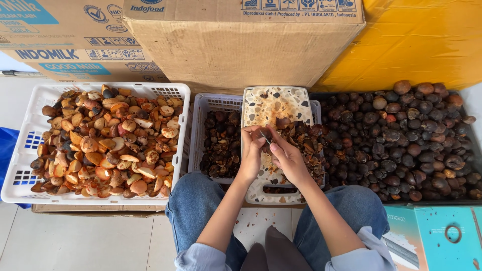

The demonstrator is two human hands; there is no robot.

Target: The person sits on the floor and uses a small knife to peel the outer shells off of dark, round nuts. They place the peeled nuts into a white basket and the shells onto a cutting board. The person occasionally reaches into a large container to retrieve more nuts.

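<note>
Both hands, left [249, 145] and right [283, 153], grip a dark, round, rough-skinned fruit [263, 134] over the speckled cutting board [275, 103].

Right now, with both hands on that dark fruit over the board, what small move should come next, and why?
Probably keep the knife working around the dark fruit. The left hand grips it, the right hand holds the blade against it above the cutting board, and it looks not yet opened.

Dark round fruit [262, 134] over speckled cutting board [275, 103]
</note>
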